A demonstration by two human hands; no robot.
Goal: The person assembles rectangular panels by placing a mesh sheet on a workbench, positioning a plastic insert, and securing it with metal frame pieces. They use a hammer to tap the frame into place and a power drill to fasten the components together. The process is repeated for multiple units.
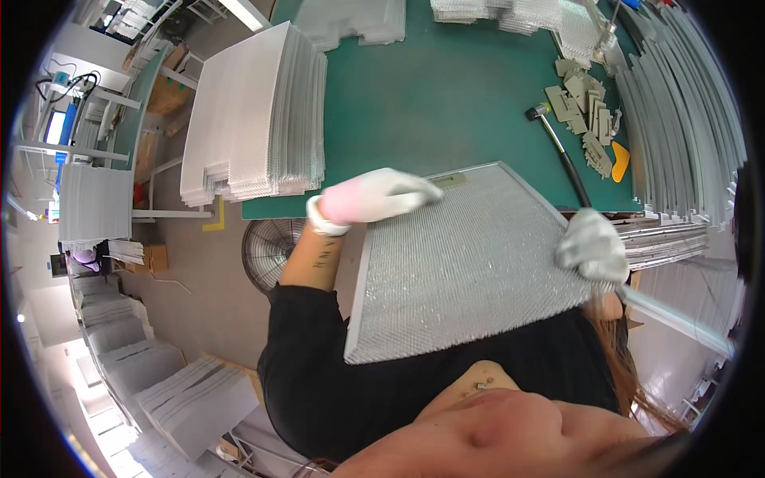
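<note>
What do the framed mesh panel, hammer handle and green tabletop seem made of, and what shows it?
Framed mesh panel: silvery metal, probably aluminium, from its glinting fine strands.
Hammer handle: shiny metal-looking shaft, by its silver gleam; matte black grip, possibly rubber.
Green tabletop: smooth, dull surface, perhaps a rubber mat; its even colour leaves that open.

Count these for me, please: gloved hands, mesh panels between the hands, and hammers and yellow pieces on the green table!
Left hand and right hand, both gloved: 2
Mesh panel: 1
Hammer: 1
Yellow piece: 1
Total: 5
</note>
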